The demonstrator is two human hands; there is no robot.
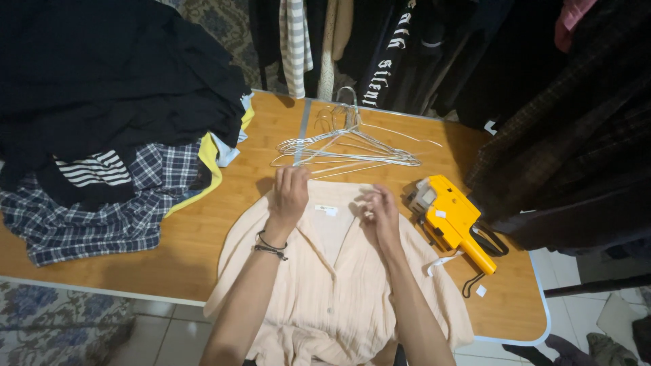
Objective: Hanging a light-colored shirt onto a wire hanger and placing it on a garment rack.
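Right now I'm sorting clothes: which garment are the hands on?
The peach shirt, laid flat alone; both the left hand and right hand grip its collar. The dark, checked and striped clothes lie piled aside.

Garment: pale peach button-front shirt (325,285), finely ribbed fabric.
Pose: spread flat, front up, collar toward the table's far side.
Collar: open, small white label showing inside.
Position: near table edge, hem overhanging.

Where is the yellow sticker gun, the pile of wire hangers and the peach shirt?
Yellow plastic price-label gun (453,215), head view, on its yellow body.
Pile of silver wire hangers (349,150), head view, on the crossing wires in the middle.
Pale peach ribbed button shirt (319,285), head view, on the front panel below the collar.
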